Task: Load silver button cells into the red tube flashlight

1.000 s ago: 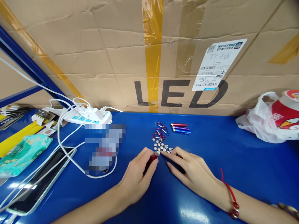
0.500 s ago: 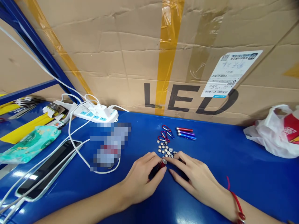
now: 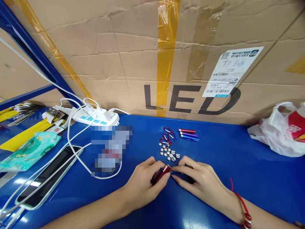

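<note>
My left hand [image 3: 148, 180] is closed round a small dark red metal tube [image 3: 163, 173], like the body of a mini torch. The tube tilts toward the right. My right hand [image 3: 199, 176] has its thumb and forefinger nearly together by the tube's upper end, around something small and metallic that I cannot make out. Just beyond my hands lie several small round silver button cells [image 3: 165, 149] and a few silver clip-like pieces [image 3: 173, 157]. Farther back are red and blue carabiners [image 3: 168, 135], and beside them slim red, purple and blue pen-like torches [image 3: 189, 135].
A big cardboard box [image 3: 133, 63] stands along the back of the blue table [image 3: 143, 133]. To the left are a white power strip [image 3: 100, 117], loose cables, a phone [image 3: 45, 181] and a teal packet [image 3: 30, 149]. A white plastic bag [image 3: 278, 130] sits at the right.
The red tube has tipped so that its side now shows more. My right fingers have drawn closer to its end. The view has shifted slightly.
</note>
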Demonstrator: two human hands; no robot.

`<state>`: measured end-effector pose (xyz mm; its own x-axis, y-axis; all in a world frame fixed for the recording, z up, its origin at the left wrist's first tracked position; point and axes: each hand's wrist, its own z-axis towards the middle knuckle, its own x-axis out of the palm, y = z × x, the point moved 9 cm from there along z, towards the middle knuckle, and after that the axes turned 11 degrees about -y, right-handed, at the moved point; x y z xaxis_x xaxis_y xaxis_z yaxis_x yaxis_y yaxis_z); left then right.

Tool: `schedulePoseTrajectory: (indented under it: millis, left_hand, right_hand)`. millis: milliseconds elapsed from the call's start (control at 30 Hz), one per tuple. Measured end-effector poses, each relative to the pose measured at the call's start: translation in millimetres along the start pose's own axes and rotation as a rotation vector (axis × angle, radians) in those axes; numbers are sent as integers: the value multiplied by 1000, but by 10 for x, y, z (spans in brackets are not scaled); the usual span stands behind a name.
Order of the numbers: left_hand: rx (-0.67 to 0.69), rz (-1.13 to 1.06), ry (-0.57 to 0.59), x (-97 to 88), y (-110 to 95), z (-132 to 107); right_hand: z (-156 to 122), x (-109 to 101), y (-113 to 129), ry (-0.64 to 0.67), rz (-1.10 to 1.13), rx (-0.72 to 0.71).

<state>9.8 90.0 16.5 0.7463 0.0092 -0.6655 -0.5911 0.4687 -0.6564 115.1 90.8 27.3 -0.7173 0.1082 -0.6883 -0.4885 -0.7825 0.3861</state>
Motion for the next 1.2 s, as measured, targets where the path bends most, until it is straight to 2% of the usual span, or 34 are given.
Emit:
schedulePoseTrajectory:
  millis: [667,1000,1100,1200]
  left_hand:
    - [21,7,-81,-69,-3,-3]
    - [-44,-64,-86,-36,102,-26]
    - [-31,-34,-88,-37,106,-19]
    - [12,-17,-54,-16,60,-9]
  right_hand:
    - [-9,26,-81,36,47,87]
    - [8,24,-64,34,17,81]
    - [23,-71,-26,-48,82,67]
    - [20,-277,39,-236,139,21]
